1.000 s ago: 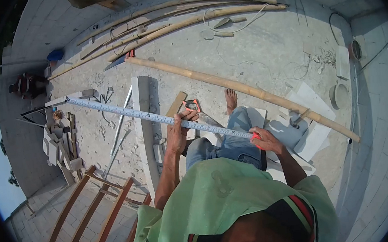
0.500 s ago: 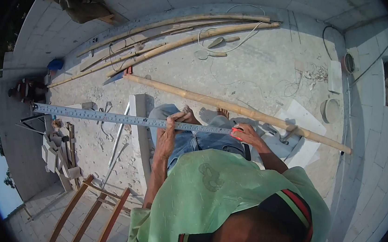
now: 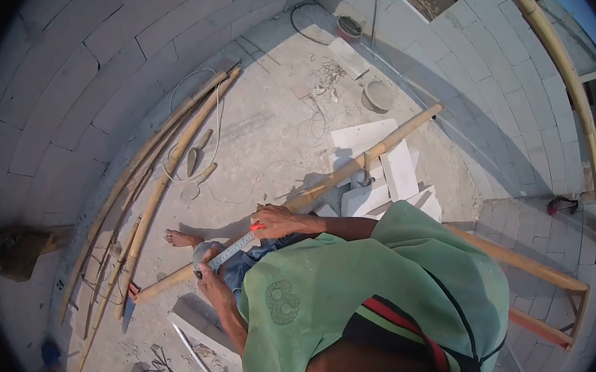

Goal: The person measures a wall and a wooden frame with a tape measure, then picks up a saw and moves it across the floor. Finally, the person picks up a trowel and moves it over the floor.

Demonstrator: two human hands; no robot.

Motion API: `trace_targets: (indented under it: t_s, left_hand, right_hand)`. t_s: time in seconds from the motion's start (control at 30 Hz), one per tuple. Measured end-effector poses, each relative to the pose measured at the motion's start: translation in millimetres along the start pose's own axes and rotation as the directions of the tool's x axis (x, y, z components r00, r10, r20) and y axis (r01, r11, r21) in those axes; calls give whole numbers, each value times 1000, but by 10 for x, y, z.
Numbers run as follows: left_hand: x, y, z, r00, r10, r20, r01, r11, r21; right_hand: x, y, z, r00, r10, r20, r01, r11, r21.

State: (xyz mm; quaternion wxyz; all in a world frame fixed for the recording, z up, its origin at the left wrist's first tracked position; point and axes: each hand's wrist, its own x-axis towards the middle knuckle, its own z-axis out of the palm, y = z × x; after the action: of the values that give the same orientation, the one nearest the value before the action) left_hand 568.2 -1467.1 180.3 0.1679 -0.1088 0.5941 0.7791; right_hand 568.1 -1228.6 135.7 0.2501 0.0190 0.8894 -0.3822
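My right hand [image 3: 278,221] is closed around a tape measure, whose red case [image 3: 257,226] shows at the fingers. A short stretch of silver blade [image 3: 232,251] runs from the case toward my left hand [image 3: 211,277]. The fingers of that hand are closed on the blade near its visible end. Beneath and beyond both hands, a long bamboo pole [image 3: 397,135] lies across the floor. Close to its near-left end is a handsaw [image 3: 129,306] with a red and dark handle. My bare foot [image 3: 182,238] rests on the floor beside the pole.
More bamboo poles [image 3: 167,171] lie along the left block wall, with a trowel [image 3: 194,160] beside them. White board pieces [image 3: 401,172] and a hammer [image 3: 366,167] are near the pole. A bucket [image 3: 377,96] stands farther off. A pale block [image 3: 200,328] lies to my left.
My view has turned to the right. The long blade that stretched past my left hand is now only a short length between my hands, which are closer together.
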Motion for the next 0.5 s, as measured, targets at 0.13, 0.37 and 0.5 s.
trace_targets:
  t_s: [0.13, 0.37, 0.5]
  left_hand:
    - [620, 176, -356, 970, -150, 189, 102, 964, 244]
    - [1403, 1028, -1794, 746, -618, 249, 404, 717, 569]
    - [1396, 1137, -2673, 934, -328, 138, 266, 901, 342]
  right_hand:
    - [684, -542, 437, 997, -33, -67, 36, 998, 43]
    - [1511, -1915, 558, 997, -51, -54, 54, 997, 57]
    - [1898, -2219, 449, 985, -112, -133, 106, 993, -53]
